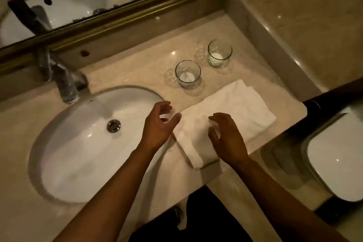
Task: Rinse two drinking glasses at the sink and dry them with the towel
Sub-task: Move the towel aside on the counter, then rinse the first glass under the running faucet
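Observation:
Two clear drinking glasses stand upright on the marble counter: the nearer glass point(188, 73) just behind the towel, the farther glass point(219, 53) to its right and further back. A folded white towel point(243, 108) lies on the counter right of the white oval sink point(78, 163). My left hand point(159, 125) hovers at the sink's right rim beside the towel's left edge, fingers apart and empty. Over the towel's near end my right hand point(225, 139) spreads its fingers, holding nothing.
A chrome faucet point(64, 82) stands behind the sink at the left. A framed mirror point(117, 15) runs along the back wall. The marble side wall point(294, 25) closes the counter on the right. A white toilet point(337, 163) sits lower right beyond the counter edge.

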